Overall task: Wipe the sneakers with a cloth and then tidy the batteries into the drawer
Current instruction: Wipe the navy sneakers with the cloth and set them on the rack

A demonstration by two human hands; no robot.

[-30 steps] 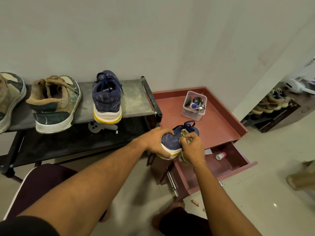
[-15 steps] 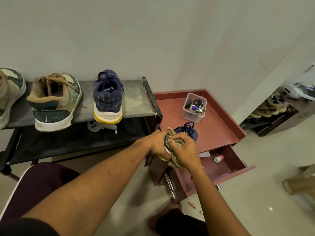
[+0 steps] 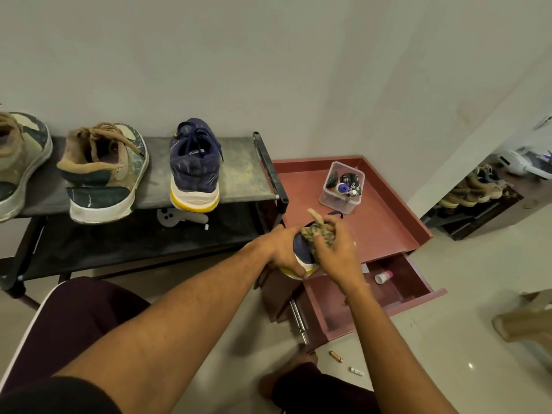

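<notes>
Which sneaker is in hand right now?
The navy one gripped by the left hand; its twin and the tan sneakers stand on the rack.

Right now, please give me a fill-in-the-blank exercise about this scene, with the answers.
The left hand grips a navy sneaker, which the right hand wipes with a ____. The drawer is ____. A copper-coloured battery lies on the ____.
Missing words: cloth; open; floor.

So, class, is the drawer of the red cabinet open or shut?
Open. The drawer is pulled out from the red cabinet, so its inside shows, with a small white bottle lying in it.
</notes>
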